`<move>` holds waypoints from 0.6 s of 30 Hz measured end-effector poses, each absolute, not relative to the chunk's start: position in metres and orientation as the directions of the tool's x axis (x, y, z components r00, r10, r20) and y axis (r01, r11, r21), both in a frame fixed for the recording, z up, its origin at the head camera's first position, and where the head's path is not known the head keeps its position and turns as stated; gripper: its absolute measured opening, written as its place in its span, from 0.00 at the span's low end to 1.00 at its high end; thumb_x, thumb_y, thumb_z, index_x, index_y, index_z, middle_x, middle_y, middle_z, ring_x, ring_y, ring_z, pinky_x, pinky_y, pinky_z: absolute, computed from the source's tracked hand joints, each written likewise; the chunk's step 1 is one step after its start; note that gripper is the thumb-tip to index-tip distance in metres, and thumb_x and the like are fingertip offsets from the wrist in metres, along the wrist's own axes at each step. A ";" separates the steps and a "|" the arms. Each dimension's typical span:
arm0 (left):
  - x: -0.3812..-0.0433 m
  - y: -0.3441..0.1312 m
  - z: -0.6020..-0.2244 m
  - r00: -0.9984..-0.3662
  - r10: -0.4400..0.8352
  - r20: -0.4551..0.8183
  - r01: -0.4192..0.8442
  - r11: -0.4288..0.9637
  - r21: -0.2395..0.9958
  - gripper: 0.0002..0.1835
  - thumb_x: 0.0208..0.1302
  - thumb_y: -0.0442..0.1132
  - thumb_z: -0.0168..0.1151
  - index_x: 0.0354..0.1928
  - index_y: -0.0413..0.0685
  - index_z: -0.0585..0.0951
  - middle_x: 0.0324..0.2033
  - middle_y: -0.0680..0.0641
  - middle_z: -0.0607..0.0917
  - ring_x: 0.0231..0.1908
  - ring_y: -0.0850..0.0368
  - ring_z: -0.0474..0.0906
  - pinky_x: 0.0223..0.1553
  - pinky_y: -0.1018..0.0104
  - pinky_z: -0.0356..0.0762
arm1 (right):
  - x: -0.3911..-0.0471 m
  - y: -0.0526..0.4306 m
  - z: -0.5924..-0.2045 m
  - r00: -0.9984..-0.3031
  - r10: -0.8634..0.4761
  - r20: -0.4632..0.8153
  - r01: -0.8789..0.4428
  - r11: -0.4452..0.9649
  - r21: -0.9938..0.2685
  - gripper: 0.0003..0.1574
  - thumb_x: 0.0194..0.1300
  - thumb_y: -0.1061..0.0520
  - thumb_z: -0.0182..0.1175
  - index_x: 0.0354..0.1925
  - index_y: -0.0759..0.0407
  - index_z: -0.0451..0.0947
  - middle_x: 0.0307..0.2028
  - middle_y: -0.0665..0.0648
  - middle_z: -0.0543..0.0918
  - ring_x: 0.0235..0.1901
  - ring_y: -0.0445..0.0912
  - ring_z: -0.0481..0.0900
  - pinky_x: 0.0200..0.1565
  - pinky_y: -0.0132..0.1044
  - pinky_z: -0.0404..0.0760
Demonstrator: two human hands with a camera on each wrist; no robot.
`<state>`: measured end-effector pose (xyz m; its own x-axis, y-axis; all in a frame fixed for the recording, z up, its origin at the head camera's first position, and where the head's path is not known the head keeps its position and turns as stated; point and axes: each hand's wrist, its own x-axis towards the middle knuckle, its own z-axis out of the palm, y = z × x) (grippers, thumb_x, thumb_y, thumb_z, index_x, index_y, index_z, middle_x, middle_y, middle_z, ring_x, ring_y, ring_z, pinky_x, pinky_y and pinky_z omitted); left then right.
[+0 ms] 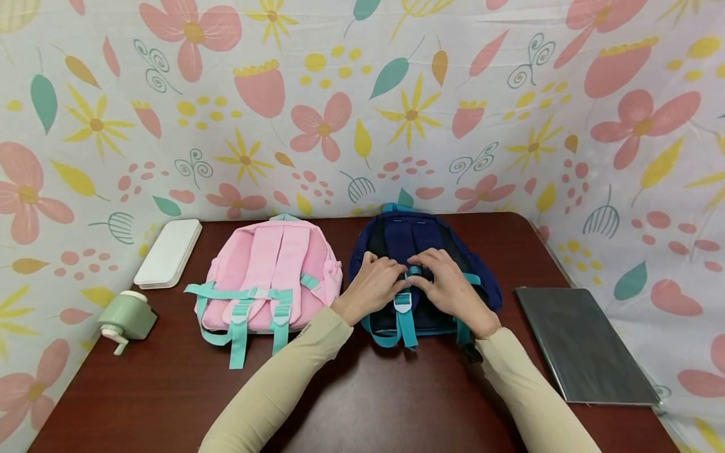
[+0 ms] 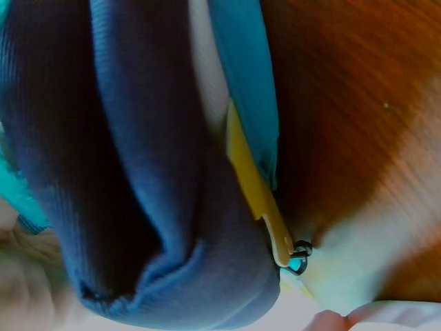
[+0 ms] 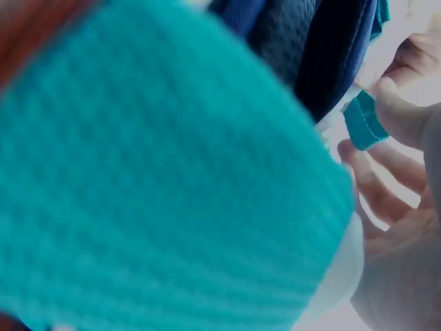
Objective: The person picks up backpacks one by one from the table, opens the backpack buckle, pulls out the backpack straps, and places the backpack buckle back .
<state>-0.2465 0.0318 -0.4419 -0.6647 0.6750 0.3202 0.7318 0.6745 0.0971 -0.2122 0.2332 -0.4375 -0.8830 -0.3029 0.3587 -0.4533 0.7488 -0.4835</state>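
Observation:
A navy backpack (image 1: 374,236) with teal straps lies back-panel up on the table. At its middle, my left hand (image 1: 370,286) pinches a teal strap (image 1: 414,270) from the left side. My right hand (image 1: 450,286) grips the same strap from the right, fingers bent above it and thumb below. The right wrist view shows the right hand (image 3: 396,186) with its thumb against a short teal strap end (image 3: 365,121); a wide teal webbing (image 3: 158,179) blocks much of that view. In the left wrist view, a navy side pocket (image 2: 172,207) fills the middle.
To the left lies a pink backpack (image 1: 266,251) with mint straps. A white case (image 1: 168,255) and a green hand-cranked device (image 1: 127,316) stand at the table's left edge. A flat dark-grey folder or notebook (image 1: 583,343) lies on the right. Patterned cloth (image 1: 340,126) hangs around the table.

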 end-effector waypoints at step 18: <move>-0.248 0.031 -0.443 -0.655 0.675 0.340 0.745 0.653 0.138 0.19 0.82 0.52 0.61 0.60 0.49 0.89 0.48 0.49 0.94 0.48 0.52 0.89 0.53 0.54 0.69 | -0.212 0.234 -0.441 -0.900 -0.200 0.387 -0.403 0.718 -0.567 0.13 0.75 0.61 0.69 0.54 0.63 0.87 0.49 0.62 0.88 0.40 0.50 0.74 0.41 0.40 0.72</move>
